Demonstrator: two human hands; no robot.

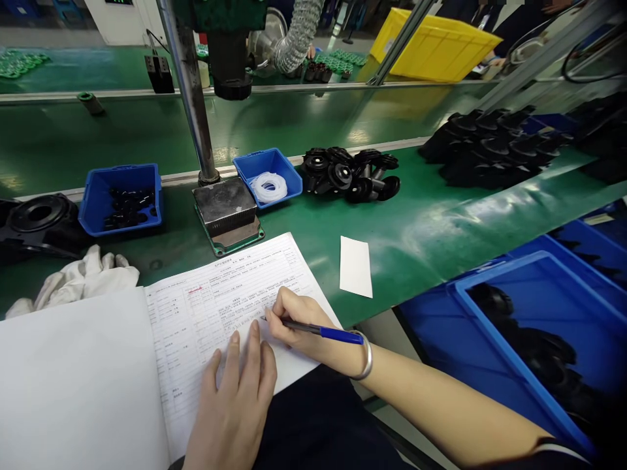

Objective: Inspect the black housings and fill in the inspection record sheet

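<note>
My right hand (294,323) grips a blue pen (318,331), its tip touching a printed form (220,307) on the open booklet at the near edge of the green bench (421,222). A silver bracelet sits on that wrist. My left hand (235,398) lies flat on the lower part of the form, fingers together, pinning it down. The booklet's left page (73,385) is blank white.
A white glove (78,277) lies left of the booklet. Behind are two blue bins (120,196) (267,175), a metal press base (225,212) with a post, black round parts (350,175), a white card (355,266). Blue crates (539,339) stand at right.
</note>
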